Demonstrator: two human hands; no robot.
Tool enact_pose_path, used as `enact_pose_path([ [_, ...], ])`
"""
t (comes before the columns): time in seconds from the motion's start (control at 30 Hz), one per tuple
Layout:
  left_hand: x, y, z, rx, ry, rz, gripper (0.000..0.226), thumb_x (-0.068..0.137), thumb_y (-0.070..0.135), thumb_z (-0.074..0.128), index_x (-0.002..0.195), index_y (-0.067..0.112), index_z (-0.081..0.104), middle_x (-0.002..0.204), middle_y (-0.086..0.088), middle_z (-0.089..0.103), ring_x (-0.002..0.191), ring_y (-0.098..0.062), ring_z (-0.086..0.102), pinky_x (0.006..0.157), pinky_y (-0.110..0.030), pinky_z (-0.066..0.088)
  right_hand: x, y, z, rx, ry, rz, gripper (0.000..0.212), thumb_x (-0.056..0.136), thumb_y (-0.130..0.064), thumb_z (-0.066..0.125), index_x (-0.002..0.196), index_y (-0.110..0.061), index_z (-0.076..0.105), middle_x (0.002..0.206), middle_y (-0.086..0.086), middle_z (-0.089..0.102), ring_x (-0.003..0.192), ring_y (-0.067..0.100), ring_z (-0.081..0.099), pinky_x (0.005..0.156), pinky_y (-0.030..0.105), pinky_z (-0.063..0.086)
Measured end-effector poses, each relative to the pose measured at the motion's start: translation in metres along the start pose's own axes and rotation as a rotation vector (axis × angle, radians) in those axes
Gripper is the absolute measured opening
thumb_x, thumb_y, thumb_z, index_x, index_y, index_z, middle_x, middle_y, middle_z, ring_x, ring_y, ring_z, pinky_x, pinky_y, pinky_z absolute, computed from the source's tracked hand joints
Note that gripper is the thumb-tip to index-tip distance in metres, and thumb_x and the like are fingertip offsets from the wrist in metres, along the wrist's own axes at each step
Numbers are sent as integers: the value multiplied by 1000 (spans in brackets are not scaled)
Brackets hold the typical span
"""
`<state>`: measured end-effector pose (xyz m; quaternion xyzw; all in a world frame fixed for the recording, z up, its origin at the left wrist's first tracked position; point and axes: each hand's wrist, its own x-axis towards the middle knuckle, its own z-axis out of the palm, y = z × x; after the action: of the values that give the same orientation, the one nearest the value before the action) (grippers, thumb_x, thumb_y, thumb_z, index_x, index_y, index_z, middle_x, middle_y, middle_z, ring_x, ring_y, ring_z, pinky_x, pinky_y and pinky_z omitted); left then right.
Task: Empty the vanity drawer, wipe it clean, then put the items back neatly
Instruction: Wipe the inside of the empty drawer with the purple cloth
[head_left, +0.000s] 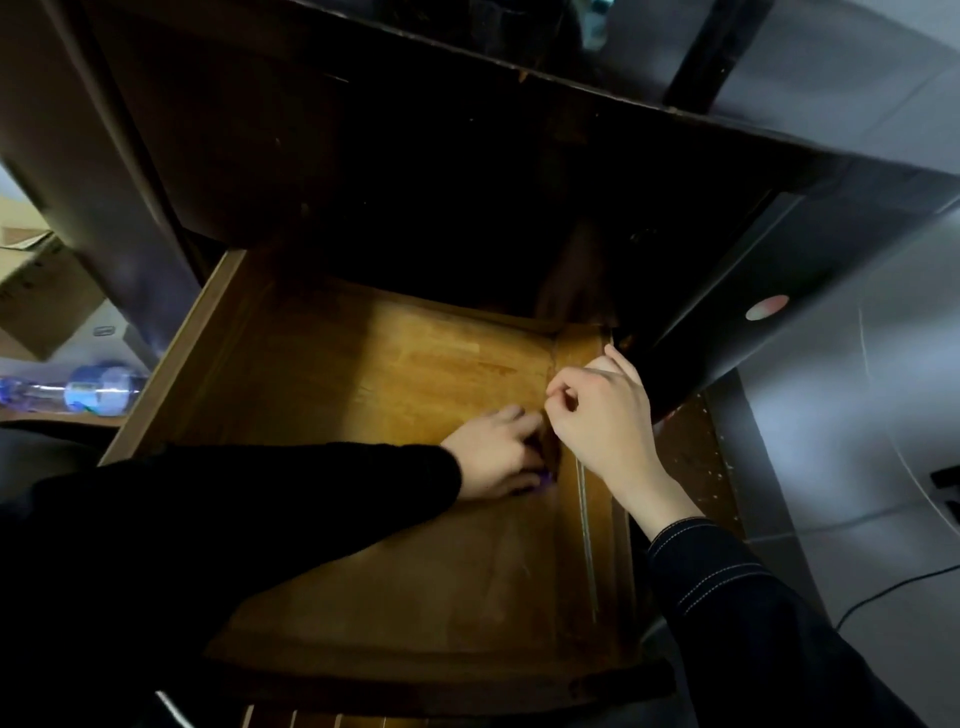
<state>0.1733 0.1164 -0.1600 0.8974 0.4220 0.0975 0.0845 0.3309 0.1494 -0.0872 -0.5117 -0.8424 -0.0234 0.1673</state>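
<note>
Here — left hand, right hand close together over smooth wooden drawer

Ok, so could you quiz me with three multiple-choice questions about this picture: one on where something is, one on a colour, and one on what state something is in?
1. Where does the plastic bottle lie?
A. inside the drawer
B. outside the drawer, to its left
C. on a chair

2. What colour is the drawer's floor?
A. honey-brown wood
B. white
C. green

3. How does the drawer stand?
A. pushed shut
B. lifted out and turned upside down
C. pulled open

Answers:
1 B: the plastic bottle lies on its side beyond the drawer's left wall.
2 A: the lit boards show a warm brown grain.
3 C: its floor lies open to view, and the left hand and right hand reach into it.
</note>
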Motion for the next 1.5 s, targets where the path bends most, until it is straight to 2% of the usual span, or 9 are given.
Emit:
enact_pose_path([
  [0.1,42,-20,-6,-10,64,-268,43,93,39,59,129,15,60,124,-10,50,108,-30,46,88,-42,45,0,0,0,18,12,4,17,92,-19,60,82,-19,74,63,-6,58,80,15,59,125,33,22],
  [0.23,62,-19,0,-66,109,-425,32,90,29,56,116,13,66,120,-6,52,109,-32,45,83,-42,44,1,0,0,22,15,10,18,92,-18,59,82,-18,74,63,-5,58,81,16,59,124,35,23],
  [0.43,16,9,1,-172,-23,-129,26,86,29,64,110,21,72,116,-3,58,102,-26,45,87,-41,45,0,-3,-2,-2,-6,1,19,93,-20,57,83,-21,74,65,-6,61,84,14,59,125,32,18],
  [0.57,-14,23,12,-147,-32,91,23,91,32,62,111,30,73,110,2,56,102,-23,46,80,-39,42,0,-3,-3,1,-19,0,18,91,-20,58,83,-21,74,64,-7,61,85,14,59,125,30,16],
  [0.8,47,-25,-5,-84,117,-243,23,87,28,64,100,12,75,115,-8,59,102,-33,48,78,-41,46,0,-3,-4,35,-14,15,18,93,-17,59,83,-17,74,62,-9,53,81,16,58,125,36,22],
  [0.93,69,-36,-9,-73,127,-393,21,87,26,59,98,13,72,112,-7,58,102,-33,48,77,-40,45,1,-4,-5,54,-17,13,17,92,-16,60,84,-17,75,61,-12,47,80,16,59,125,39,24],
  [1.1,34,-8,-4,-91,51,-236,27,90,32,62,111,20,73,120,-4,56,105,-29,45,87,-43,44,0,-6,-7,33,-13,12,18,92,-18,58,83,-18,75,63,-8,55,83,16,59,125,36,22],
  [1.33,-29,14,3,-168,-69,179,22,94,32,63,112,28,74,112,-1,59,101,-24,49,81,-37,43,0,-4,-5,26,-16,18,18,90,-19,59,81,-19,74,63,-6,58,84,15,58,126,32,17],
  [1.5,7,-23,-9,-116,31,-83,27,94,33,62,118,27,73,117,-3,57,102,-25,47,88,-36,41,0,-3,-3,15,-10,23,19,93,-21,57,84,-19,74,63,-5,59,85,16,59,125,32,18],
])
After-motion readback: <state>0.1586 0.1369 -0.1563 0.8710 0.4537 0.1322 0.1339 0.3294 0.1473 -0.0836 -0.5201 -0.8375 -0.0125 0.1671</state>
